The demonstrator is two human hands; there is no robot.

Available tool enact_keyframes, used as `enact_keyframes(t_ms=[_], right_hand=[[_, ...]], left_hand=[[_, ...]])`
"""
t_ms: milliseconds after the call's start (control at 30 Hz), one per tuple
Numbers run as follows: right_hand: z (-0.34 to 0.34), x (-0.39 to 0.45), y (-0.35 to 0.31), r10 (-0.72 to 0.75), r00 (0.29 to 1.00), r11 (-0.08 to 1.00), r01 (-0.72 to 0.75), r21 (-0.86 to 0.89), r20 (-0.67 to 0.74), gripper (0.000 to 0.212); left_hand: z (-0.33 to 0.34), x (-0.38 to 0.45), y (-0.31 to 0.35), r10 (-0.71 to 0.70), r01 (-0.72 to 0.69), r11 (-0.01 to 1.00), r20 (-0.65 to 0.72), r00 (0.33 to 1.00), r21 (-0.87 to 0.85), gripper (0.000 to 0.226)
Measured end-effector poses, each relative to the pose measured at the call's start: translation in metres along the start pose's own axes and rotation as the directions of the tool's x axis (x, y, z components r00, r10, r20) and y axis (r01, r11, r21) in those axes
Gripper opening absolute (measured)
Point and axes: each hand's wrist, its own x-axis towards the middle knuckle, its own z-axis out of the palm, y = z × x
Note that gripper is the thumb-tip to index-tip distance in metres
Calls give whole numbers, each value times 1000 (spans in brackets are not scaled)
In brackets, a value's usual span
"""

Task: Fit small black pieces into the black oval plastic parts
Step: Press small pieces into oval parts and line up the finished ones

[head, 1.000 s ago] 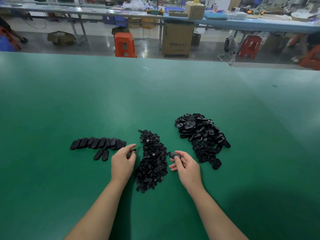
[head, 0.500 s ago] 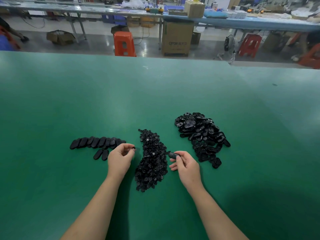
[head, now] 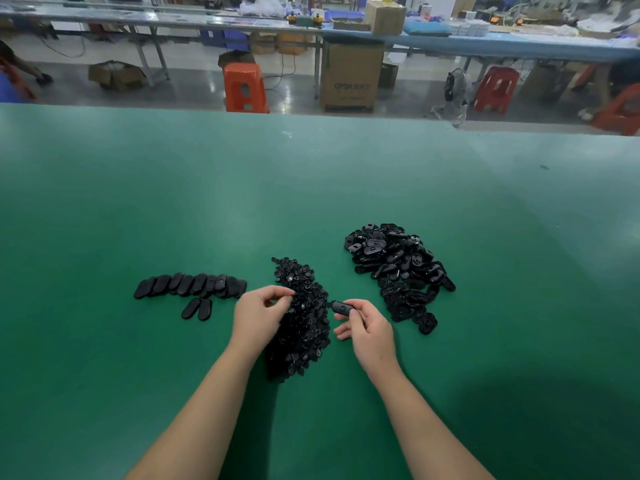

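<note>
Hidden/unclear: the near-left part of the heap of small black pieces (head: 304,323) is covered by the left hand (head: 258,315). Whether the left fingertips (head: 285,295) actually pinch a piece cannot be told; black on black, too small. Both forearms are cut off at the bottom edge.

Change since 0.5 s ago: the left hand has moved right, from the bare tabletop (head: 311,188) beside the heap to over the heap's left edge. The right hand (head: 369,329) and its part are in the same place.

Hands: left hand has thumb and forefinger curled close together, tips at the heap's surface. Right hand holds one black oval part (head: 343,308) between thumb and fingers, gap narrow, the part's end pointing left toward the heap, just beside it.

Places: the pile of loose oval parts (head: 398,271) lies beyond and to the right of the right hand. A row of oval parts (head: 190,285) lies left of the left hand, overlapped like tiles, with two single oval parts (head: 197,309) just nearer than the row.
</note>
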Motion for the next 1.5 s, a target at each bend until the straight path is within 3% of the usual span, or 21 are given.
enact_keyframes(t_ms=[133,467,767,1133,1367,1500], right_hand=[[0,1,0,-14,1000,1000,14,-14,-10,26],[-1,2,1,-77,997,989,73,-131,-26,28],[-1,0,-1,-99,995,987,95,-132,-27,28],[-1,1,-1,-91,995,989,86,-117,-35,28],[-2,3,1,-64,998,995,61,-84,-28,26],[-5,6,3,-25,999,999,25,30,-23,25]], left_hand=[[40,-15,24,75,-86,992,113,991,96,18],[70,-21,44,37,-68,963,122,992,260,11],[73,-19,47,4,-34,964,112,994,265,11],[75,-14,45,-94,79,987,109,990,136,11],[76,-14,47,-61,35,975,113,992,219,11],[78,-16,50,1,-20,963,72,997,268,9]])
